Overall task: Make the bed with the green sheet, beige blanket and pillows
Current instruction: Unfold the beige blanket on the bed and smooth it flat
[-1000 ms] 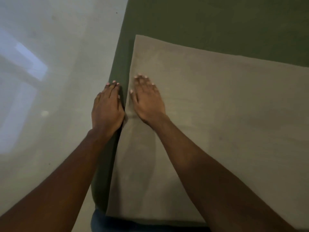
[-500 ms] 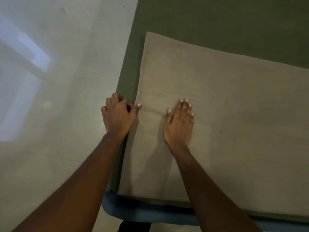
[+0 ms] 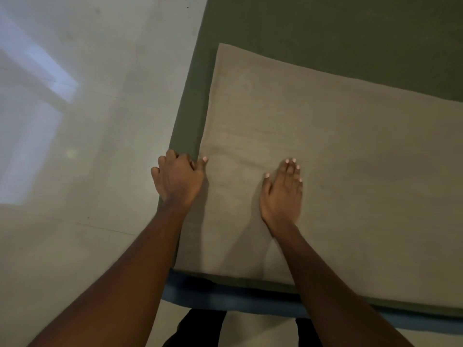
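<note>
A pale glossy floor (image 3: 87, 171) (a window's light reflected on it) lies left of the bed. The green sheet (image 3: 325, 33) covers the bed, and the beige blanket (image 3: 350, 159) lies flat over its near left corner. The right hand (image 3: 281, 194) presses the blanket, fingers straight. The left hand (image 3: 179, 180) curls round the sheet's left edge, thumb touching the blanket's edge.

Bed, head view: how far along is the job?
Done: green sheet lies flat, beige blanket spread on it with few wrinkles. In hand: left hand curls over the sheet at its side edge, thumb at the blanket's edge; right hand presses flat on the blanket. Left: pillows, none in view.
</note>
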